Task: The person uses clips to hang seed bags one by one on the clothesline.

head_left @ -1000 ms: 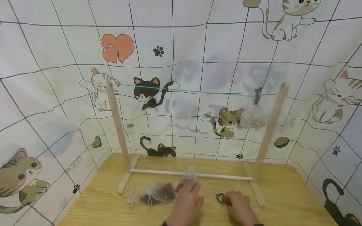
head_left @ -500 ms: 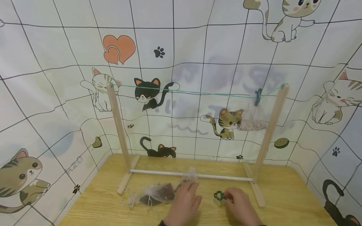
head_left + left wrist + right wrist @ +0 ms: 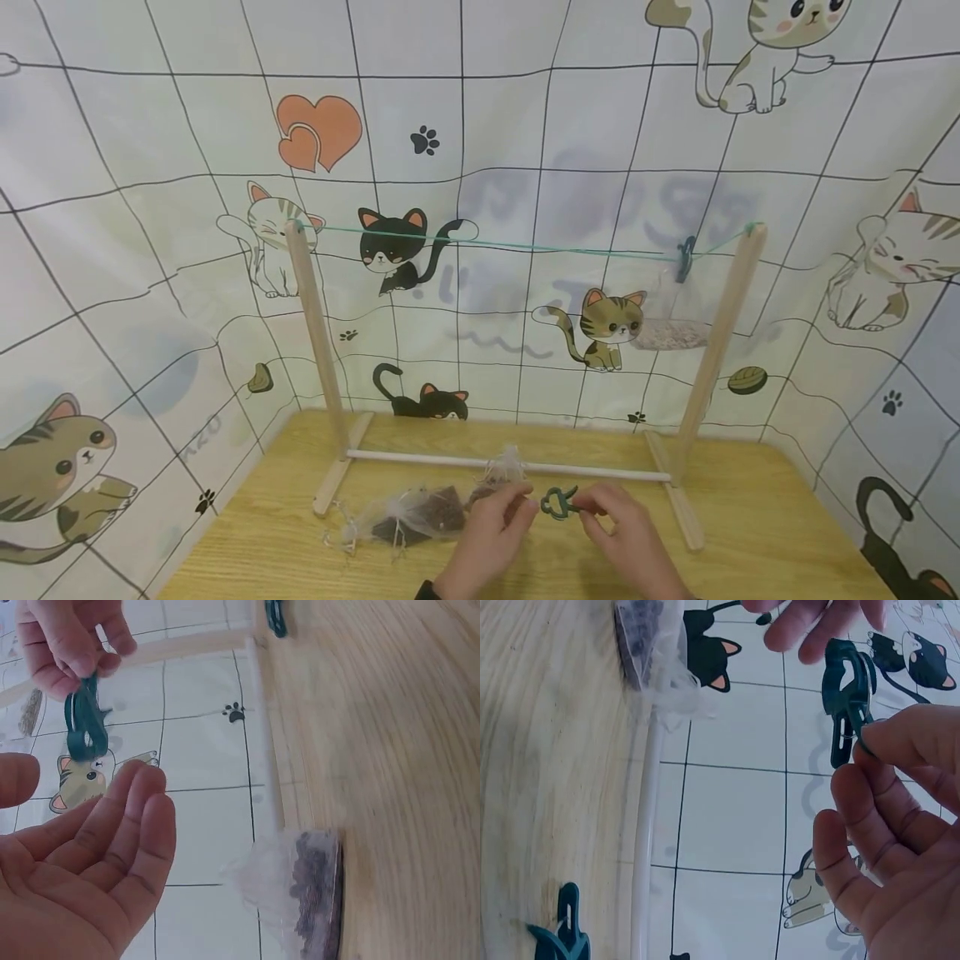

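My right hand [image 3: 628, 533] pinches a green clothespin [image 3: 557, 503] by one handle end between thumb and fingers, raised above the table. In the right wrist view the clothespin's [image 3: 843, 699] round jaws point toward the other hand. My left hand [image 3: 489, 537] faces it from the left with relaxed fingers and nothing in its grasp; its palm shows in the left wrist view. Just beyond the left hand stands a sheer drawstring bag [image 3: 319, 889] with dark contents. More such bags [image 3: 416, 515] lie to its left on the table.
A wooden frame [image 3: 318, 350] with a white bottom bar [image 3: 600, 471] carries a green line [image 3: 517, 245]. A clothespin [image 3: 685, 258] holds a sheer bag of pale bits [image 3: 670, 333] near its right end. Another clothespin [image 3: 564, 930] lies on the table [image 3: 547, 787].
My right hand has lifted the clothespin off the table and brought it leftward, close to the left hand. The left hand has drawn slightly off the bag. The hung bag has swung slightly.
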Demonstrator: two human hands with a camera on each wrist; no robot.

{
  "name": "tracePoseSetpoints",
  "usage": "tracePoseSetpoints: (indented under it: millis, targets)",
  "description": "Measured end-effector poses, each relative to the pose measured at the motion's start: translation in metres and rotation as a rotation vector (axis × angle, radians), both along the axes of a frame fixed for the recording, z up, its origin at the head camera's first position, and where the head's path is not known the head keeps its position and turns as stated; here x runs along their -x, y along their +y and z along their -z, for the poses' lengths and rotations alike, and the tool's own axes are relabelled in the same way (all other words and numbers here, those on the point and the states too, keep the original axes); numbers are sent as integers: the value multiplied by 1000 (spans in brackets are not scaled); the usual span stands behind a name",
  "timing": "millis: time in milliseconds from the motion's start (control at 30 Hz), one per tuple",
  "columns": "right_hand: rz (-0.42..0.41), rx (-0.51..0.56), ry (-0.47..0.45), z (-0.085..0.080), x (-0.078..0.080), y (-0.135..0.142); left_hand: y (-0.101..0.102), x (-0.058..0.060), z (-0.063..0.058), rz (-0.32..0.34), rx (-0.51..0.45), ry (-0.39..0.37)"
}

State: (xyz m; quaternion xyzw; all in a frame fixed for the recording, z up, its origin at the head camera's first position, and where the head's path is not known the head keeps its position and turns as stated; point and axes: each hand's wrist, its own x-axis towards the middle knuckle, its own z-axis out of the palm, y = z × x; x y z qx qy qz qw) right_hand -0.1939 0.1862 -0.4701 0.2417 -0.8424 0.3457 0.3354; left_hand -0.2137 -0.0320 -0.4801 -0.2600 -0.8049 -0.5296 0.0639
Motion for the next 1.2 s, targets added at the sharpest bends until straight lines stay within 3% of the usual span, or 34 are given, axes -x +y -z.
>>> tracePoseSetpoints:
  millis: [200,433,600,767,867,933,1033,1200]
  targets:
    - [-73,-1,29,2,1,-7,2,2,1,30,-99,-24]
    - [-96,21,-39,2,0,-8,3,0,-6,39,-202,-74]
    - [-219,28,-107,3,-1,-4,3,-2,-6,80,-230,-122]
    - [-274,61,-153,3,-1,-2,4,-1,-2,128,-260,-203]
    - [-314,104,-182,2,-1,-1,5,-1,2,135,-214,-197]
    - [-330,144,-202,3,-2,-1,6,0,4,119,-150,-164]
    - [-292,182,-230,4,-2,-1,5,1,6,61,-55,-88]
    - [-169,213,-256,7,0,2,-2,13,9,-143,104,40]
